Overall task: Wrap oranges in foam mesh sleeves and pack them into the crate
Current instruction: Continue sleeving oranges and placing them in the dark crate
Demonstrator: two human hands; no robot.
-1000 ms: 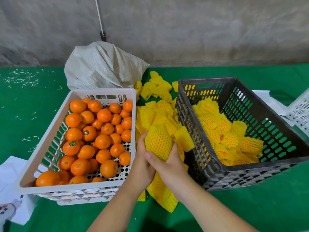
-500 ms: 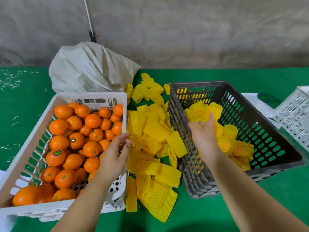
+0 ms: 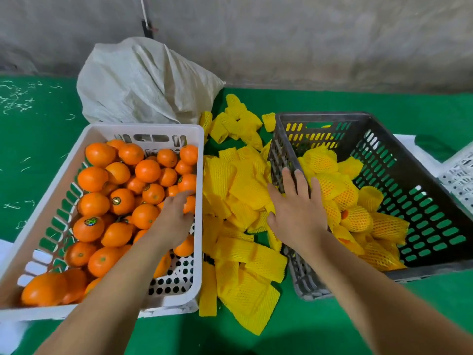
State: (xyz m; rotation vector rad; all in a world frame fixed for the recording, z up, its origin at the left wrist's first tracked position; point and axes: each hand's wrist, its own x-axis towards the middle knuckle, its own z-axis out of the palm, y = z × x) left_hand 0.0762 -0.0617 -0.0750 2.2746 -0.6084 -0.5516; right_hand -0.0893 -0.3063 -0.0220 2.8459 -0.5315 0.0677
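I count two hands, three crates and one sack in the head view. The left hand (image 3: pixel 172 221) is inside the white crate (image 3: pixel 151 129), at 8 o'clock in the picture. Its fingers reach down among the bare oranges (image 3: pixel 120 201). I cannot tell whether they have closed on a fruit, since the back of the hand covers the fingertips. I count upward of thirty oranges in this crate; several carry a round sticker.

The right hand (image 3: pixel 297 211) is at the centre, fingers straight and spread, holding nothing. It lies over the near-left rim of the dark crate (image 3: pixel 378 124), with the thumb above the loose foam sleeves (image 3: pixel 238 190).

The loose sleeves form one yellow pile on the green table cover (image 3: pixel 332 326) between the two crates, running from 12 o'clock to 6 o'clock. They overlap too much for an exact count.

The dark crate sits at 3 o'clock. I make out roughly ten sleeved oranges (image 3: pixel 332 185) in it, heaped against its left wall.

A third crate (image 3: pixel 458 175), white, shows only a corner at the right edge. The white woven sack (image 3: pixel 143 83) stands at 11 o'clock, behind the white crate.
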